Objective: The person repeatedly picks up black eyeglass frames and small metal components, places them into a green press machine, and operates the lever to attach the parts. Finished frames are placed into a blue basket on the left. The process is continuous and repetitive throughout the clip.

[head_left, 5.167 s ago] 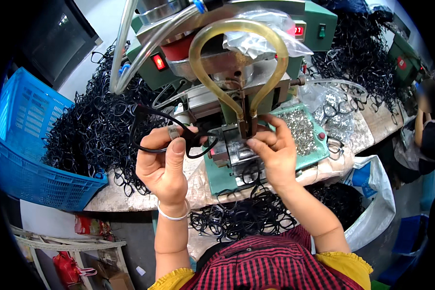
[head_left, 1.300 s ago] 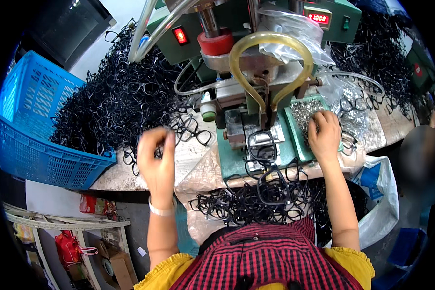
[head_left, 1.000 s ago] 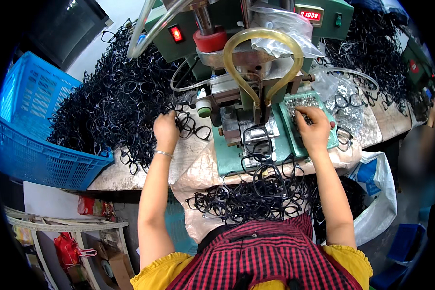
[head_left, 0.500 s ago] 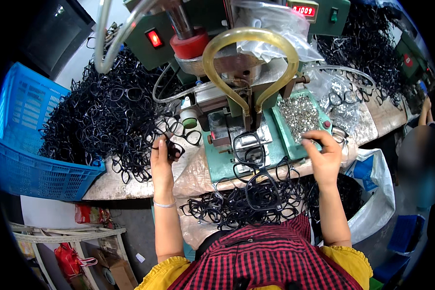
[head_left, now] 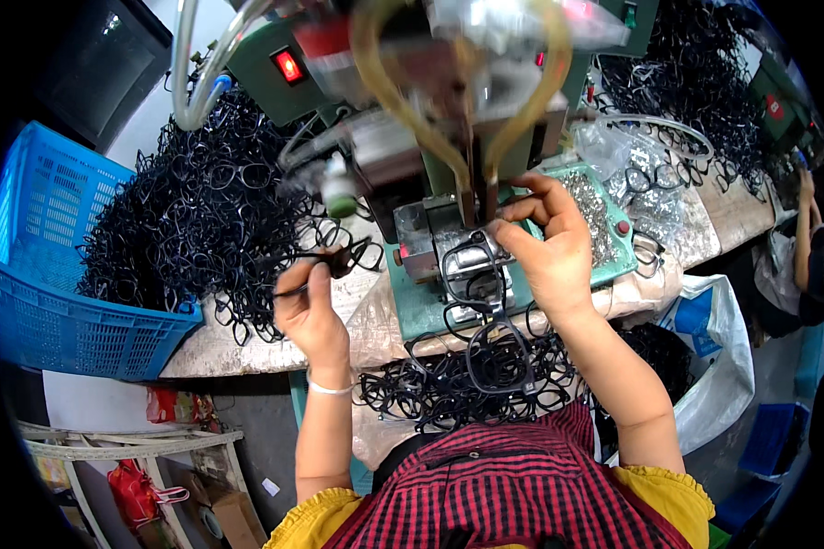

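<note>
Left hand [head_left: 313, 311] pinches a black plastic eyeglass frame [head_left: 334, 261] by its rim, fingers [head_left: 319, 274] closed on it, held above the bench [head_left: 229, 343] just left of the machine. Right hand [head_left: 545, 252] is at the machine's metal fixture [head_left: 430, 240]; fingers [head_left: 513, 240] narrow, pinched near the press tip; whether they hold a small part cannot be told. Another black frame [head_left: 471, 274] lies on the fixture plate, touching the right hand's fingertips.

Green press machine [head_left: 412, 110] at top centre, boxy painted metal, blurred by motion; a red lit square switch [head_left: 288, 66] on its upper left face. A yellowish translucent hose loop [head_left: 403, 101] hangs in front of it, and grey tubes [head_left: 192, 82] curve off to the left. A teal tray [head_left: 604, 224] right of the fixture holds small shiny metal bits. Clear crinkled plastic bags [head_left: 613, 146] lie behind the tray.

A big tangled heap of black frames [head_left: 201, 220] fills the bench on the left, reaching the blue slotted plastic crate [head_left: 55, 293] at the far left edge. More frames [head_left: 467, 384] are piled in the person's lap area below the bench edge. A second heap [head_left: 696, 82] is at upper right. A white sack with a blue patch [head_left: 714, 348] hangs at right. Bench top is worn, pale and papery. Red checked shirt [head_left: 522, 485] with yellow sleeves at the bottom. Another person's arm [head_left: 806, 238] at the far right.
</note>
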Demonstrator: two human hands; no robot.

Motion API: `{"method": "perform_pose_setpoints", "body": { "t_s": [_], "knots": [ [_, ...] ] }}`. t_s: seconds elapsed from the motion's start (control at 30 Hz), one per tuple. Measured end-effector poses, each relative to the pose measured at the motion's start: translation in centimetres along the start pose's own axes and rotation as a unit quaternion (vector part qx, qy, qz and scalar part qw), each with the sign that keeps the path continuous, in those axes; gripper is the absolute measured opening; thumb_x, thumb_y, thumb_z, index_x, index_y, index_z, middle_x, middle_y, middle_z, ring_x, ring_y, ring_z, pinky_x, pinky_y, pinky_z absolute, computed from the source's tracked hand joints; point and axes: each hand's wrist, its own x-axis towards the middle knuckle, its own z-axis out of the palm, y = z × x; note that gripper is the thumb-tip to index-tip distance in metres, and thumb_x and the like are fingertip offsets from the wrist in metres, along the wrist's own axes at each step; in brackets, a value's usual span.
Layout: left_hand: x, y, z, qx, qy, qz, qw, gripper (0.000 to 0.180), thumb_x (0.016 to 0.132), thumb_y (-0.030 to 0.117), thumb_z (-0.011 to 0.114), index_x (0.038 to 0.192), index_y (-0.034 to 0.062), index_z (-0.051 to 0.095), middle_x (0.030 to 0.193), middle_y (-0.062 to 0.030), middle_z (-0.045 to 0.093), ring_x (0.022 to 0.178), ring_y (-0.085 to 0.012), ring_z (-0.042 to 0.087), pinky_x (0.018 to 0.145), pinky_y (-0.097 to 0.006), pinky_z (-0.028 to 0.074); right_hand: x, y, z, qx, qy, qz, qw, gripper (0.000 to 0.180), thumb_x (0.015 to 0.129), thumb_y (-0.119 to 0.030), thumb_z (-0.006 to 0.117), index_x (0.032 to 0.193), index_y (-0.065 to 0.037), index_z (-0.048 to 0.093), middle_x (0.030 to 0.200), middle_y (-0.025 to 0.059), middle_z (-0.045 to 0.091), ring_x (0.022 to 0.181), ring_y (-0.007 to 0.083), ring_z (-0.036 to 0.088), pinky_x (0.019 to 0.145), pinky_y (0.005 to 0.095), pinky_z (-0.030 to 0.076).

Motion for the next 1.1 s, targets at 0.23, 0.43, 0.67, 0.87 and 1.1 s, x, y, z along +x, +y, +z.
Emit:
{"method": "perform_pose_setpoints", "body": {
  "t_s": [0.23,0.43,0.67,0.87,1.1],
  "knots": [
    [4.7,7.9,5.3,-0.121,-0.111,0.116,0.980,0.014,0.092,0.004,0.061,0.102,-0.0018,0.052,0.103,-0.0212,0.063,0.093,-0.0318,0.067,0.072,-0.045,0.060,-0.7,-1.6,1.6,0.076,-0.033,0.020,0.996,0.054,0.077,0.002,0.067,0.127,0.005,0.046,0.090,0.0059,0.065,0.089,0.0103,0.060,0.086,0.0253,0.046],
    [0.9,8.9,4.4,0.238,-0.351,0.274,0.863,0.008,0.088,0.007,0.062,0.083,0.0102,0.067,0.098,-0.0103,0.073,0.075,-0.0202,0.067,0.078,-0.042,0.054,-0.9,-1.9,-2.3,-0.127,-0.094,-0.070,0.985,0.036,0.077,-0.003,0.064,0.113,-0.001,0.063,0.110,0.0124,0.066,0.113,0.0222,0.058,0.100,0.0343,0.042],
    [-0.2,6.5,6.7,0.197,-0.428,0.322,0.821,0.022,0.067,0.011,0.078,0.088,0.0125,0.072,0.104,-0.0039,0.071,0.066,-0.0200,0.058,0.083,-0.045,0.053,0.8,5.8,-10.0,-0.567,0.086,-0.150,0.806,0.020,0.072,-0.013,0.073,0.091,-0.006,0.071,0.123,0.0187,0.060,0.124,0.0387,0.049,0.105,0.0457,0.038],
    [-0.2,6.2,6.8,0.189,-0.426,0.300,0.832,0.021,0.069,0.012,0.078,0.090,0.0119,0.073,0.104,-0.0018,0.071,0.062,-0.0192,0.053,0.085,-0.044,0.052,1.0,6.7,-10.1,-0.554,0.089,-0.170,0.810,0.010,0.072,-0.010,0.073,0.081,-0.005,0.071,0.119,0.0154,0.063,0.120,0.0345,0.053,0.100,0.0429,0.042],
    [-3.6,7.7,2.1,0.320,-0.275,0.269,0.866,0.029,0.068,0.006,0.076,0.095,0.0063,0.068,0.113,-0.0148,0.068,0.101,-0.0286,0.066,0.098,-0.047,0.045,0.4,7.3,-10.3,-0.338,0.160,-0.138,0.917,0.007,0.088,-0.008,0.064,0.092,-0.003,0.065,0.086,0.0047,0.066,0.076,0.0164,0.061,0.075,0.0277,0.048]
  ]
}}
